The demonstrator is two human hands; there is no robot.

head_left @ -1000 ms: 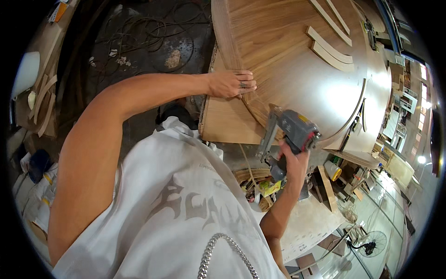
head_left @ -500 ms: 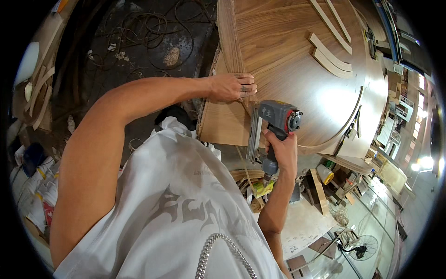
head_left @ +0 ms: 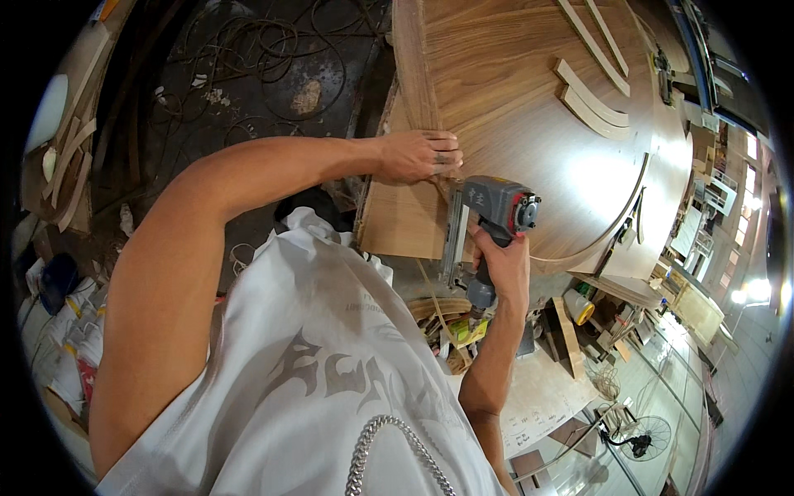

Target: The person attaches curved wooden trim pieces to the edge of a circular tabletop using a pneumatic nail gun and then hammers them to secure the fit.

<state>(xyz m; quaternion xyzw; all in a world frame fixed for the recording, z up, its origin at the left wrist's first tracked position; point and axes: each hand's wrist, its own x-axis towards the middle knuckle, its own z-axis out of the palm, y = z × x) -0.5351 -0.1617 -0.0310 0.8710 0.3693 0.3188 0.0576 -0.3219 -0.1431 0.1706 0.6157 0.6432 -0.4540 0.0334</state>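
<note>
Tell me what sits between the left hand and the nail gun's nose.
In the head view, only bare wood panel edge separates left hand from grey nail gun, held by right hand.

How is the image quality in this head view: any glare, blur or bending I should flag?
Head view: strong fisheye bending with a black rim; a bright glare patch on the round wooden panel washes out the grain; windows at right are blown out; left hand, right hand and nail gun are sharp.
</note>
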